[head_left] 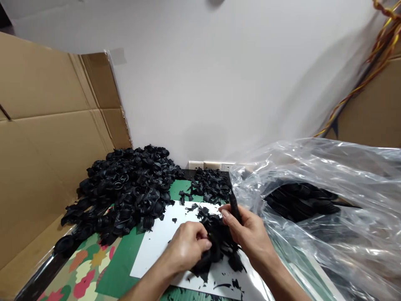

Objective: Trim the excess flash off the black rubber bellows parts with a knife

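Note:
My left hand (188, 246) is closed above a white sheet (156, 242), fingers curled against a black rubber piece (208, 255). How far its fingertips grip that piece is partly hidden. In my right hand (252, 234) a slim, dark, stick-like tool (234, 205) points upward, held between thumb and fingers; its lower end is out of sight. Black scraps (219, 230) lie heaped between and beneath both hands, with smaller shreds scattered on the sheet.
A big heap of ribbed black rubber parts (125, 192) is on the left, beside a cardboard wall (53, 125). Trimmed scraps (211, 184) are piled at the back. A clear plastic bag (313, 163) on the right contains black ribbed parts (300, 198). Green mat (122, 267) lies under the sheet.

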`<state>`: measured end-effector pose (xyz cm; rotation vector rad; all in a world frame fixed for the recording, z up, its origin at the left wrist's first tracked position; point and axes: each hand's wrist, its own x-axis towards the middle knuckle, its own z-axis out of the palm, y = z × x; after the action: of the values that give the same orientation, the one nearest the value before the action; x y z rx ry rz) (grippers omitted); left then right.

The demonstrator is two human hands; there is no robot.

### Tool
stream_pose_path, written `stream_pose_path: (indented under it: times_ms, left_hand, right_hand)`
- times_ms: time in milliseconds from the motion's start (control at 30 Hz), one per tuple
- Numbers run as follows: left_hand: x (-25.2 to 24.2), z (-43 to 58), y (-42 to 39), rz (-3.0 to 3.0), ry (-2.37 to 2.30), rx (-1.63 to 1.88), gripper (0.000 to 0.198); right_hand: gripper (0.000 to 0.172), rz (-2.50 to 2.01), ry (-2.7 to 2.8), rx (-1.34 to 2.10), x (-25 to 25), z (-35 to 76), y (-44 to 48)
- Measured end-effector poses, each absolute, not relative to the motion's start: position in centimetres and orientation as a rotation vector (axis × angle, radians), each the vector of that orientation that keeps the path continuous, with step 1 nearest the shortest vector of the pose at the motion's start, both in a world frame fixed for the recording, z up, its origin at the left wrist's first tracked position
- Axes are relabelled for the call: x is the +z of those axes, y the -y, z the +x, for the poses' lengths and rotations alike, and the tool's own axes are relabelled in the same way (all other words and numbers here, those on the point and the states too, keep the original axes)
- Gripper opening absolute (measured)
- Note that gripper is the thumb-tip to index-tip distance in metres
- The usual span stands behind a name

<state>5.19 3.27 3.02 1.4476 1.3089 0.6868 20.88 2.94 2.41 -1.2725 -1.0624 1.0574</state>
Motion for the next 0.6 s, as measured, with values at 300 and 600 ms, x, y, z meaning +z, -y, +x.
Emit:
stream_pose_path:
  times_ms: [300, 600]
  left_hand:
    - [2.4, 3.3, -4.7, 0.973, -1.248, 0.801, 0.008]
    - [2.9, 3.5, -4.1, 1.09, -1.147, 0.95, 0.016]
  right_hand:
    - [0.021, -1.24, 1.353, 0.993, 3.1, 19.9, -2.1]
    - [0.008, -1.095, 1.503, 0.834, 2.5, 18.1, -1.9]
